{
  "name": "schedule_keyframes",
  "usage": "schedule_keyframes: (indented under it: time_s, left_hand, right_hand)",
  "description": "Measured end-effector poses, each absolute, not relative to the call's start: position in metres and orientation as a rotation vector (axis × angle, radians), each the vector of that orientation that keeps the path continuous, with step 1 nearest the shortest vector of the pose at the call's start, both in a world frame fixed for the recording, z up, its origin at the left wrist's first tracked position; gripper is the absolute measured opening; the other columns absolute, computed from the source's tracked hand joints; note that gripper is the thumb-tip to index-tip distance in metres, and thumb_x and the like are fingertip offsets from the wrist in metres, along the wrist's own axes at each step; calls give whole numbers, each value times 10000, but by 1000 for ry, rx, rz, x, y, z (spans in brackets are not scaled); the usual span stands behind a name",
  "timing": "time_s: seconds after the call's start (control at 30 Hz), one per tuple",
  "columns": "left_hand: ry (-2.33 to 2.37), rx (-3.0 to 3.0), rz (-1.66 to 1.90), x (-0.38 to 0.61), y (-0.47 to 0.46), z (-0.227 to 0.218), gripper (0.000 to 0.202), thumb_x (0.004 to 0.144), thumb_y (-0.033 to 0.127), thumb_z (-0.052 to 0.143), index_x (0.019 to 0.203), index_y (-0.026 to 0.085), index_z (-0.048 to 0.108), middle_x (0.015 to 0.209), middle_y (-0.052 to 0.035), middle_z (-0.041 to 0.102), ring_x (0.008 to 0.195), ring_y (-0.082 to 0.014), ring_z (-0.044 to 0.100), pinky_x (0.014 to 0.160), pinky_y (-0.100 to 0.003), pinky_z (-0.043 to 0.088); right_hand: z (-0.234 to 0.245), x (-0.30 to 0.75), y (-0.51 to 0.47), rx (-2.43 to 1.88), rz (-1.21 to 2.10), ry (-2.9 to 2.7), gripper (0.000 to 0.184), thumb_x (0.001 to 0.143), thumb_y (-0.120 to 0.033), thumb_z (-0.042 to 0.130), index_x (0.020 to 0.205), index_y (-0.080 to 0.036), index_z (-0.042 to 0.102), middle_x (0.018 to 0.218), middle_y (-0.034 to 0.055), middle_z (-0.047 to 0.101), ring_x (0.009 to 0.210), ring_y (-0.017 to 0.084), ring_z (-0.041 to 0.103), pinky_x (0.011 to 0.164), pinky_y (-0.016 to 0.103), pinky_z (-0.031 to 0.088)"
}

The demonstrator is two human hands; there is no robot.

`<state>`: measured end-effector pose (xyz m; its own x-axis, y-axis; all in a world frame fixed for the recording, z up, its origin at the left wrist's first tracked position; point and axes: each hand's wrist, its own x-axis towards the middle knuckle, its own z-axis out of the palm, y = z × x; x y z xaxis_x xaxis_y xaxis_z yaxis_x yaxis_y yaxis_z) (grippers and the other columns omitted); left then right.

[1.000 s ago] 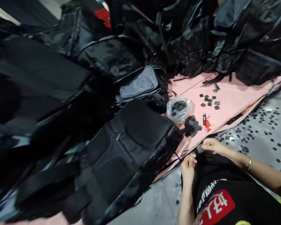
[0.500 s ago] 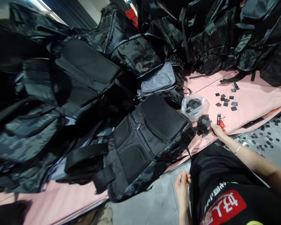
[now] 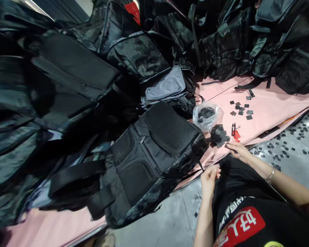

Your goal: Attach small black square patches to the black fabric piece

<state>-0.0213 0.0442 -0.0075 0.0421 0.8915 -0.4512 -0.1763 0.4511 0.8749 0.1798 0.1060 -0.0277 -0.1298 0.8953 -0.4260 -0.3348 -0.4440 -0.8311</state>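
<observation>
A black backpack (image 3: 154,154) lies on its side on the pink cloth (image 3: 262,109) in front of me. My left hand (image 3: 209,176) is closed in a pinch near the backpack's lower corner, on something I cannot make out. My right hand (image 3: 237,151) rests at the cloth's edge just below a small heap of black squares (image 3: 218,135), fingers curled; what it holds is too small to see. A clear plastic bag (image 3: 205,116) of black squares sits beside the heap. Small black and red snips (image 3: 235,132) lie to the right of it.
Many black and camouflage backpacks (image 3: 134,58) are piled along the left and back. More loose black squares (image 3: 240,109) lie on the pink cloth, and several are scattered over the grey floor (image 3: 293,151) at right. My black shirt with a red patch (image 3: 239,226) fills the lower right.
My right hand reached out to the heap of black squares, then drew back to the cloth's edge. My left hand rose toward the backpack's corner. The view swung and steadied.
</observation>
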Motion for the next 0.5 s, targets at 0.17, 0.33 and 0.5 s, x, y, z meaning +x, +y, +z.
schedule_keyframes:
  time_s: [0.17, 0.33, 0.5]
  left_hand:
    - [1271, 682, 950, -15, 39, -10, 342, 617, 382, 713, 821, 108, 686, 656, -43, 650, 494, -61, 492, 515, -196, 397]
    - [1329, 511, 1012, -48, 20, -33, 362, 574, 351, 753, 830, 105, 679, 664, -40, 642, 504, -53, 486, 511, -180, 400]
    - [1577, 337, 1033, -128, -25, -80, 332, 557, 348, 763, 793, 135, 666, 706, -46, 644, 563, -80, 552, 589, -202, 465]
  right_hand:
    - [-41, 177, 141, -1356, 1601, -712, 218, 680, -333, 633, 772, -152, 552, 545, -26, 551, 307, 24, 344, 293, 152, 175]
    - [-59, 176, 180, -1448, 1550, -717, 535, 649, -130, 650, 1157, -171, 487, 518, -40, 591, 304, 59, 397, 304, 164, 265]
    - [-60, 186, 175, -1388, 1655, -671, 459, 742, -191, 603, 1175, -132, 462, 610, 12, 627, 395, 81, 489, 388, 186, 390]
